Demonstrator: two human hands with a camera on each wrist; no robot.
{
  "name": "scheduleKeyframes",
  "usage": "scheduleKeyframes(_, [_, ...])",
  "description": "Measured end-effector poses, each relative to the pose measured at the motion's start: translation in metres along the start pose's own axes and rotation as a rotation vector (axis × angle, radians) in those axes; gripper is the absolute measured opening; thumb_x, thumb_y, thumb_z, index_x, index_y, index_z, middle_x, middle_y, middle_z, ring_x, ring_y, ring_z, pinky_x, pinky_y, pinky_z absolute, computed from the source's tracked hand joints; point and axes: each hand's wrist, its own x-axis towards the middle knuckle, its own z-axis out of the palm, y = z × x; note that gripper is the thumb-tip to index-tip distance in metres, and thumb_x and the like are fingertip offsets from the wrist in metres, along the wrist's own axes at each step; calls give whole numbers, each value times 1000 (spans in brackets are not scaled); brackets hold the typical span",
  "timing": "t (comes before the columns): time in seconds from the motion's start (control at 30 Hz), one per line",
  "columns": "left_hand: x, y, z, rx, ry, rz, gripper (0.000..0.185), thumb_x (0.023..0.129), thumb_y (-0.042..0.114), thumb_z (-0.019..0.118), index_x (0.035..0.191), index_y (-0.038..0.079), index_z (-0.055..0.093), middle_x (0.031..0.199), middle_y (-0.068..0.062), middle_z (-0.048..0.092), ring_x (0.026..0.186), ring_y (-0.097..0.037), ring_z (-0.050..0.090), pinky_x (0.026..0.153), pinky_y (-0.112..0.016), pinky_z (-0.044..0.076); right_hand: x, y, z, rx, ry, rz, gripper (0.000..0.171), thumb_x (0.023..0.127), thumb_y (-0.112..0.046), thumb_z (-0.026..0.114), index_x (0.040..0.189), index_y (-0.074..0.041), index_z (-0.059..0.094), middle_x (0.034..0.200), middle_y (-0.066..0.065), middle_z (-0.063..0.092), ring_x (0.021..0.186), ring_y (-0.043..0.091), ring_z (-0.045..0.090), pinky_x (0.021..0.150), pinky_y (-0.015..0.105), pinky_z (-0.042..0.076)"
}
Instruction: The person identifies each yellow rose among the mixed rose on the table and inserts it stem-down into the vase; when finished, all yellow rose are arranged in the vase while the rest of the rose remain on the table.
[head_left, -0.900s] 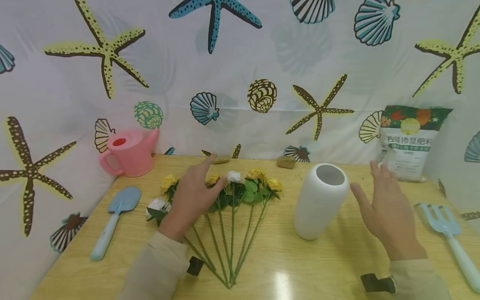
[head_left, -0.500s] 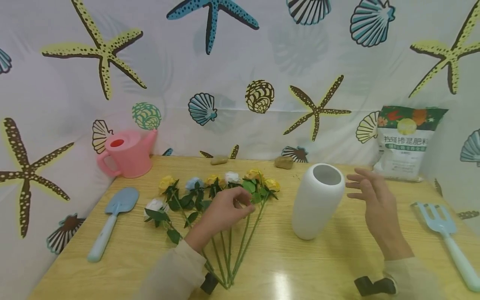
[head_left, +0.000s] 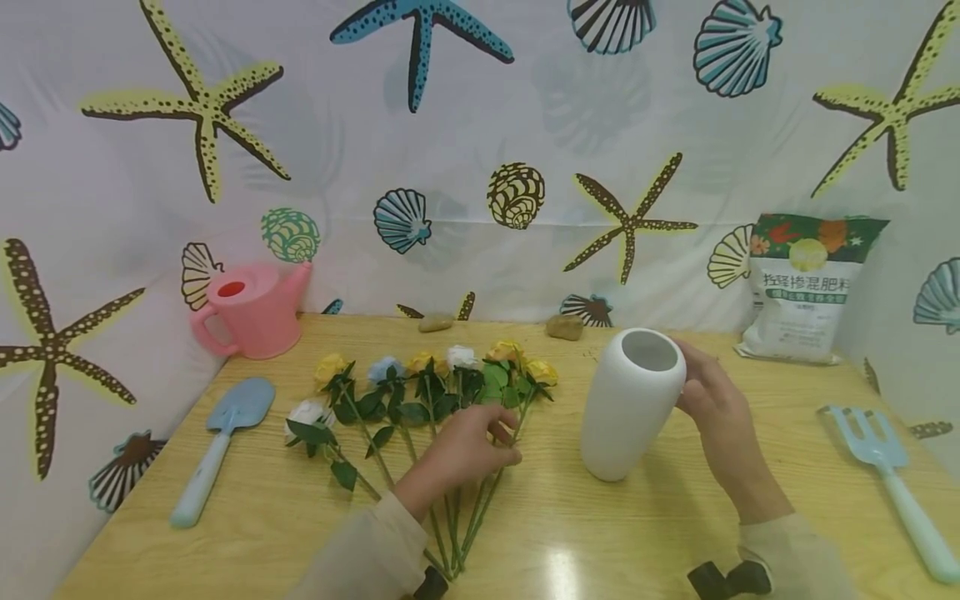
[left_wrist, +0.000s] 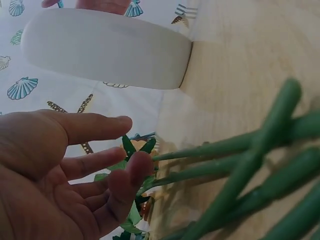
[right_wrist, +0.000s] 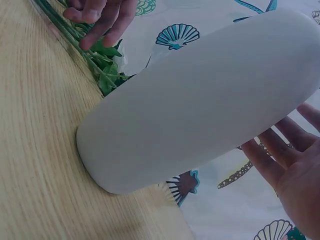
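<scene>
White vase (head_left: 626, 417) now touched on right side by right hand (head_left: 720, 417), fingers spread; left hand (head_left: 472, 446) shifted right, held over flower stems (left_wrist: 249, 164), fingers loosely parted

The person is wearing long, pale beige sleeves: the left sleeve (head_left: 367, 546) is ending at a bare left grip (head_left: 467, 446), the right sleeve (head_left: 791, 554) at a bare right grip (head_left: 722, 408). A black device (head_left: 431, 585) is jutting beside the left cuff, a two-lobed black device (head_left: 747, 577) beside the right.
</scene>
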Motion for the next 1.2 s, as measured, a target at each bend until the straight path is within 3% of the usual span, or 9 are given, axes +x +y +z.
scheduleKeyframes(0.3, [3,-3,14,173,74,86,34,82,1,77,116,1,68,82,-6,70,71,-16,62,65,-32,52,0,1,0,-22,7,-2,42,108,-23,42,149,-13,48,141,-10,57,127,4,54,95,12,48])
scheduleKeyframes(0.5, [3,0,16,173,75,66,38,83,-8,69,119,0,66,76,-2,64,64,-13,54,61,-30,47,1,0,0,-147,11,36,43,108,-17,42,151,-15,45,140,-21,54,126,-3,52,94,10,46])
scheduleKeyframes(0.67, [1,8,11,41,53,46,40,87,-6,68,126,-1,62,81,-4,65,65,-14,57,59,-28,48,1,0,0,-154,9,39,43,109,-16,41,152,-14,44,140,-23,52,126,-5,51,95,9,45])
scheduleKeyframes(0.93, [2,29,-4,-271,77,115,44,95,1,65,137,2,54,96,-11,65,71,-15,62,61,-32,54,-1,0,-1,-126,4,31,43,108,-14,42,151,-13,45,139,-23,53,127,-6,50,96,9,44])
scheduleKeyframes(1.1, [3,51,-15,-500,204,170,47,94,-2,66,139,5,52,99,-15,65,72,-17,64,67,-37,57,-1,0,-1,-140,2,14,43,108,-13,43,151,-13,45,139,-24,53,128,-7,50,96,9,44])
scheduleKeyframes(1.2, [6,68,-24,-591,299,207,48,94,-3,66,139,6,51,99,-14,65,73,-16,65,67,-32,57,0,0,-1,-157,9,8,42,108,-13,43,150,-13,46,139,-24,53,127,-6,50,97,9,44])
